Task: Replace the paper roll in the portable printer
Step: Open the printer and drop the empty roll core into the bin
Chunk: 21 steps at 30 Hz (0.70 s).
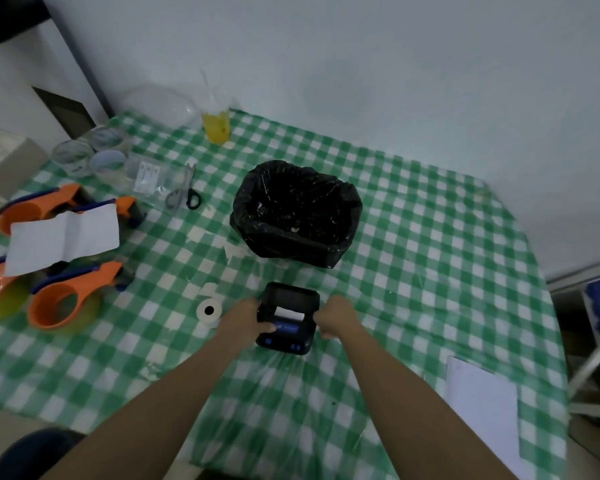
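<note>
A small black portable printer [288,318] sits on the green checked tablecloth near the table's middle. Its lid stands open and white paper shows inside its bay. My left hand [245,318] grips the printer's left side, thumb resting on its blue front panel. My right hand [336,317] presses against the printer's right side with fingers curled. A white paper roll [209,310] lies on its side just left of my left hand.
A bin lined with a black bag [297,213] stands behind the printer. Orange tape dispensers [66,299] and a white sheet [63,240] crowd the left edge. Scissors [186,192], glass jars [73,155] and a yellow cup [216,128] sit at the back left. White paper [482,407] lies at the front right.
</note>
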Tool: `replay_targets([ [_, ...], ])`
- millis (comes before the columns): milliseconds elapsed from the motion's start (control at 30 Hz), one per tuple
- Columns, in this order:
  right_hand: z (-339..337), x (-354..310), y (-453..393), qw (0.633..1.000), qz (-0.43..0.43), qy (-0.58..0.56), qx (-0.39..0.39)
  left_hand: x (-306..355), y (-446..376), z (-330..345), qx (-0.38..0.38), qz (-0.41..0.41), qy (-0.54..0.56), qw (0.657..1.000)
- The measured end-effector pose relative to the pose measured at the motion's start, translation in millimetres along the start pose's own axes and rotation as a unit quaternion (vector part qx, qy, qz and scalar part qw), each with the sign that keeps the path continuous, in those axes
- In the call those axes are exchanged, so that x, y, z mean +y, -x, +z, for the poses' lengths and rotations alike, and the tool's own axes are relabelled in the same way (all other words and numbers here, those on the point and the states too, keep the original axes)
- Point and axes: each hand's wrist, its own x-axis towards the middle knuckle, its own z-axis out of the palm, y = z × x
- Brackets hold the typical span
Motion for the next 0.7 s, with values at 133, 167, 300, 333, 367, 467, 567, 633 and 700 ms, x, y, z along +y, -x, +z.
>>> replay_targets([
  [133, -5, -6, 0, 1.000, 0.016, -0.015, -0.011, 0, 2, -2, -0.005, 0.010, -0.001, 1.000],
  [167, -5, -6, 1, 1.000, 0.018, -0.012, -0.010, 1, 3, -3, -0.010, 0.010, -0.006, 1.000],
  [300, -2, 0, 5, 0.998, -0.029, 0.052, 0.014, -1, 0, -7, -0.023, 0.002, -0.031, 0.999],
  [333, -1, 4, 7, 0.997, -0.049, 0.055, 0.037, -1, -1, -7, -0.024, 0.003, -0.036, 0.999],
  [367, 1, 8, 8, 0.994, -0.070, 0.048, 0.064, -1, -1, -7, -0.026, 0.003, -0.042, 0.999],
  [467, 11, 15, 16, 0.981, -0.135, -0.003, 0.139, 6, 3, -8, -0.020, 0.005, -0.055, 0.998],
  [567, 28, 9, 17, 0.972, -0.166, -0.040, 0.159, 8, 3, -7, -0.014, 0.006, -0.069, 0.997],
  [633, 39, 4, 12, 0.973, -0.143, -0.077, 0.166, 6, 3, -5, -0.007, 0.004, -0.077, 0.997],
  [700, 45, 0, 10, 0.972, -0.127, -0.090, 0.174, 7, 4, -4, 0.002, 0.004, -0.087, 0.996],
])
